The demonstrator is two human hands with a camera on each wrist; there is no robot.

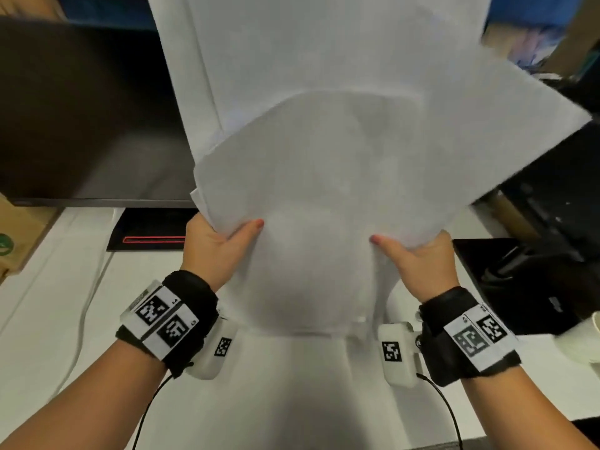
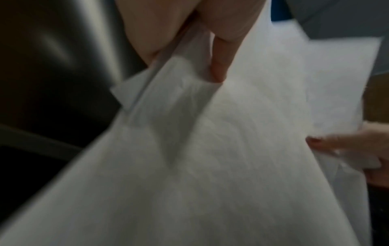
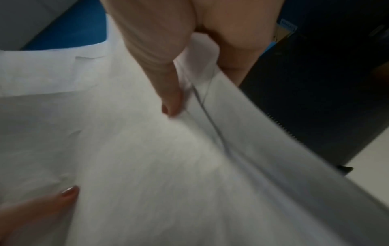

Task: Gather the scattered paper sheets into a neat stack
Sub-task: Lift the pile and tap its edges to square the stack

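Several white paper sheets stand upright above the white table, fanned out unevenly, with one sheet jutting out to the right. My left hand pinches their left side, thumb on the front face. My right hand pinches the right side the same way. In the left wrist view the thumb presses on the paper sheets, and the right hand's thumb shows at the far edge. In the right wrist view the thumb pins the paper sheets, whose edges are misaligned. The fingers behind the paper are hidden.
A dark monitor stands at the back left on a black base. A brown paper bag sits at the left edge. Black equipment and a white cup crowd the right side. A white cable runs over the table.
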